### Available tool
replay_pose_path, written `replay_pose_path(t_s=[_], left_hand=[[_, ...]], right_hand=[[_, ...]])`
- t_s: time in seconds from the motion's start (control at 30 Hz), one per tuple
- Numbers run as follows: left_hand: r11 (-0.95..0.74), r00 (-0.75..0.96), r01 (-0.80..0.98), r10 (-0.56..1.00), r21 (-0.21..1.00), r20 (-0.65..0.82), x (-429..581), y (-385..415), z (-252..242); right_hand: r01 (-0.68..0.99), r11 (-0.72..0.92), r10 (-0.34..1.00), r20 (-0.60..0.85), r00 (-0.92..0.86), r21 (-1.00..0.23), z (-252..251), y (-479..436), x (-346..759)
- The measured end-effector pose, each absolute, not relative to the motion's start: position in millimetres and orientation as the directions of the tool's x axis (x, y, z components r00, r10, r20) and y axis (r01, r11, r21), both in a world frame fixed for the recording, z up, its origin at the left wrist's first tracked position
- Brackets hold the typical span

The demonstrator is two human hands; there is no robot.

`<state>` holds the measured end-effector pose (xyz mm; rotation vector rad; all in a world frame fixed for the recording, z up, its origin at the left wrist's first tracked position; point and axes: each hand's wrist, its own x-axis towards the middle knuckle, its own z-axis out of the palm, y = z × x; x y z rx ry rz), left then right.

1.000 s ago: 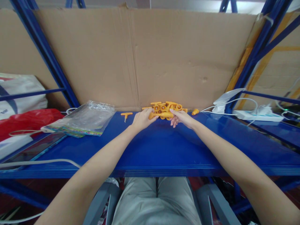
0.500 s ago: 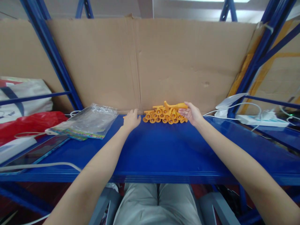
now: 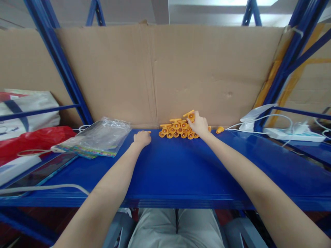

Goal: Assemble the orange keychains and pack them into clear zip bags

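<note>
"At the far middle of the blue shelf (image 3: 181,172), which units are present?"

"One stack of yellow pieces (image 3: 178,130), located on the near side of the cardboard panel (image 3: 217,75). Round open ends face the near side; at least twelve are visible. The exact count cannot be told, because the right hand (image 3: 198,124) covers part of the stack."

"State of the right hand?"

"Narrow. Thumb and fingers hold one yellow T-shaped piece (image 3: 190,114) at the top of the stack."

"State of the left hand (image 3: 142,138)?"

"Curled narrow, at the far part of the shelf, left of the stack and apart from it. It is closed around one yellow part (image 3: 149,132); a single end projects to the right, and the remainder is hidden."

"Other units on the right?"

"One loose yellow cone (image 3: 219,130), apart from the stack. Farther right: one white power strip (image 3: 297,135)."

"And on the left?"

"Clear plastic packaging (image 3: 103,132), number of layers not discernible. Left of it: one red bag (image 3: 38,141). Nearer: one dark flat panel (image 3: 41,172)."
</note>
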<state>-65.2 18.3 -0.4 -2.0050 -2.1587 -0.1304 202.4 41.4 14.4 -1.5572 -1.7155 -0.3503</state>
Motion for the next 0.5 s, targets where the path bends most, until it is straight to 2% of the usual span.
replay_pose_path(t_s=[0.1,0.2,0.27,0.37,0.5], left_hand=[[0.044,-0.033,0.998,0.981,-0.054,0.192,-63.4,19.3,-0.6],[0.013,-0.004,0.999,0.982,-0.045,0.187,-63.1,21.8,-2.4],[0.002,0.006,0.999,0.981,-0.04,0.195,-63.7,23.8,-4.1],[-0.007,0.013,1.0,0.978,-0.03,0.21,-65.2,26.9,-6.7],[-0.008,0.013,1.0,0.977,-0.021,0.213,-66.3,29.8,-8.8]], right_hand=[[0.993,0.12,0.786,0.611,-0.095,-0.001,9.1,32.2,203.2],[0.988,0.119,0.833,0.531,-0.154,0.1,5.0,29.5,209.8],[0.983,0.167,0.852,0.49,-0.184,0.079,5.8,33.4,218.4],[0.954,0.299,0.874,0.406,-0.267,-0.015,14.3,46.6,239.3],[0.938,0.268,0.883,0.446,-0.149,-0.218,26.9,69.6,282.4]])
